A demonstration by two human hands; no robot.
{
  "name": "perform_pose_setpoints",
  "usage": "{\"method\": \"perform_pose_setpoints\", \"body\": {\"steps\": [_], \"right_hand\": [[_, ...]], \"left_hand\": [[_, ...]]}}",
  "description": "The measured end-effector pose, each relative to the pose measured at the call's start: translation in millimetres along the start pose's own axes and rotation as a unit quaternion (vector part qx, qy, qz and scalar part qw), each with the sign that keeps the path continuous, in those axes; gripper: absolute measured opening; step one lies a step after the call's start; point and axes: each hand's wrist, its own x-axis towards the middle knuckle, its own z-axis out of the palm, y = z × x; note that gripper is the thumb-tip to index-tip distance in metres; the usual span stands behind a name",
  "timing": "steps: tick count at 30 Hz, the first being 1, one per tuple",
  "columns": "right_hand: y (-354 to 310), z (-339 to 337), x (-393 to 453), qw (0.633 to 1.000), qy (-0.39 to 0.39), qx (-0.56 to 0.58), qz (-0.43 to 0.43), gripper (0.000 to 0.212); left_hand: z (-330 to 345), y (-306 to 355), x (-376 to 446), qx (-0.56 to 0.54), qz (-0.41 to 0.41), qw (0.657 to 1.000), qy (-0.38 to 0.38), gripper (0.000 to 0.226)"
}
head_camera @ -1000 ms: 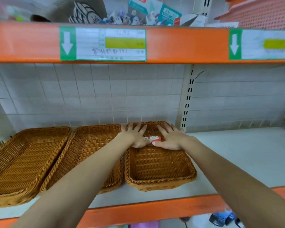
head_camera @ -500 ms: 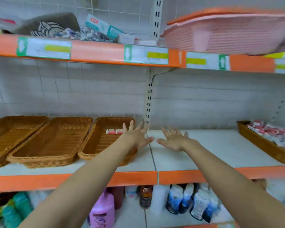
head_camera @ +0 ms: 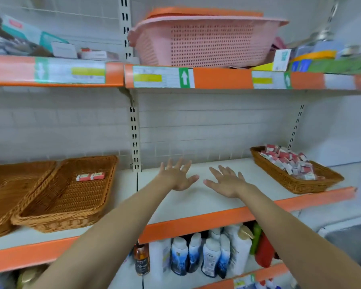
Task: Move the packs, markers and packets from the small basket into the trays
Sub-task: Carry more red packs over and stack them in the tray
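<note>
Two red-and-white packs (head_camera: 90, 176) lie side by side at the back of a wicker tray (head_camera: 56, 211) on the left of the middle shelf. Another wicker tray (head_camera: 0, 197) sits left of it, partly cut off. At the right end of the shelf a small wicker basket (head_camera: 294, 182) holds several red-and-white packs (head_camera: 288, 161). My left hand (head_camera: 176, 176) and my right hand (head_camera: 227, 181) hover over the bare shelf between tray and basket, fingers spread, holding nothing.
A pink plastic basket (head_camera: 204, 40) and boxes sit on the upper shelf. Bottles (head_camera: 206, 253) stand on the shelf below. An upright slotted post (head_camera: 134, 132) divides the back wall. An orange shelf lip (head_camera: 217, 217) runs along the front.
Both hands let go of the packs in the tray, lifted and moved right over the shelf. The view swung right, bringing the small basket into sight.
</note>
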Motion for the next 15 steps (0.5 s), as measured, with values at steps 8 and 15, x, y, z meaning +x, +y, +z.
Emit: {"method": "perform_pose_setpoints", "body": {"steps": [8,15], "right_hand": [[84,-32,28,0.997,0.029,-0.04,0.06,0.073],[163,-30,37,0.994,0.042,-0.018,0.102,0.074]], "left_hand": [[-13,69,80,-0.024,0.073,0.997,0.013,0.072],[-25,142,127,-0.013,0.114,0.993,-0.005,0.073]]}}
